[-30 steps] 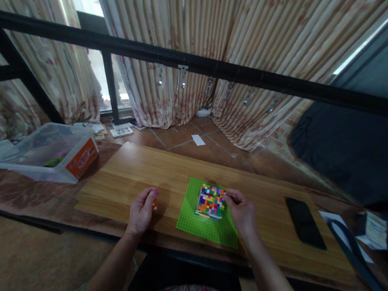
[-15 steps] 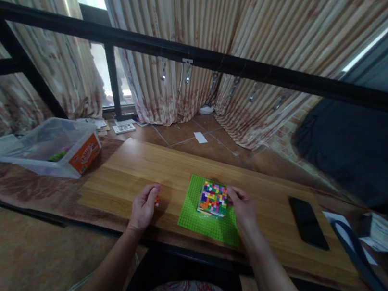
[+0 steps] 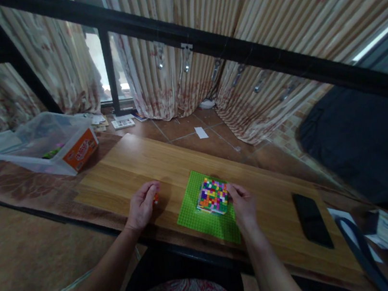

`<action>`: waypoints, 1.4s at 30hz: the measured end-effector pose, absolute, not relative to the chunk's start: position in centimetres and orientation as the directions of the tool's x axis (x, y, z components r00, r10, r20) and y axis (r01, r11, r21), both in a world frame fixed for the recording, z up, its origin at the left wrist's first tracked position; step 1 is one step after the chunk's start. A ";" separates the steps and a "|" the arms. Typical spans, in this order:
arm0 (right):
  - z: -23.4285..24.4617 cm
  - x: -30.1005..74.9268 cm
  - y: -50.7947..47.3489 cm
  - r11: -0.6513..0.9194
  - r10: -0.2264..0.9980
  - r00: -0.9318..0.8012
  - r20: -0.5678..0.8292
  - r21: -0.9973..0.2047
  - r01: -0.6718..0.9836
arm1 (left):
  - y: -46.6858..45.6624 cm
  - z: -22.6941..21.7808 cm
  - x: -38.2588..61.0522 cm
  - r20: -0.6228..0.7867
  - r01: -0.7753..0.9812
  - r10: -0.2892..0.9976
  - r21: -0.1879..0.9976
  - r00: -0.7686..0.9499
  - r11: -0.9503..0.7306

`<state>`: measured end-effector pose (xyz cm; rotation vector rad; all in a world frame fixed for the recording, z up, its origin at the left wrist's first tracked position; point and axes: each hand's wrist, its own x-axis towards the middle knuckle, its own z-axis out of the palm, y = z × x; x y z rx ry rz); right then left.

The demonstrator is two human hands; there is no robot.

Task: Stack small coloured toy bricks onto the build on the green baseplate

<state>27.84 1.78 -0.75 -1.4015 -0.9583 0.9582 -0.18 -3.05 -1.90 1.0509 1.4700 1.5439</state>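
A square block of many-coloured building bricks [image 3: 213,195] stands on a green studded baseplate [image 3: 200,224] on the wooden board. My right hand [image 3: 243,203] is closed at the block's right edge, thumb and fingertips pinched together and touching or very near its side. Whether a small brick is between those fingertips I cannot make out. My left hand [image 3: 142,204] is curled closed above the board, left of the baseplate. Small orange bricks [image 3: 155,198] show at the edge of its fingers; the rest of its grip is hidden.
A clear plastic bin [image 3: 44,143] with an orange label and some green pieces inside stands at the left. A black phone [image 3: 312,220] lies on the wooden board [image 3: 137,154] at the right. A dark metal rail [image 3: 200,42] crosses beyond, before the curtains [image 3: 178,89].
The view has shifted slightly. Both hands keep nearly the same places and stay closed, the left with the orange bricks, the right at the block's edge.
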 end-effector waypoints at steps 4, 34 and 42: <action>-0.9 27.7 1.8 -0.001 0.933 0.359 0.032 -0.996 0.091 | -3.1 -1.7 -0.1 0.047 0.023 0.922 0.999 -0.384 -0.041; 0.3 14.1 -4.9 0.410 0.900 -0.362 0.244 -0.756 0.510 | -3.0 -2.8 -0.2 0.071 -0.134 0.924 0.982 -0.376 -0.130; -1.0 11.4 -3.3 0.498 0.862 -0.450 0.234 -0.558 0.664 | -3.0 -2.9 -0.2 0.087 -0.118 0.920 0.983 -0.383 -0.142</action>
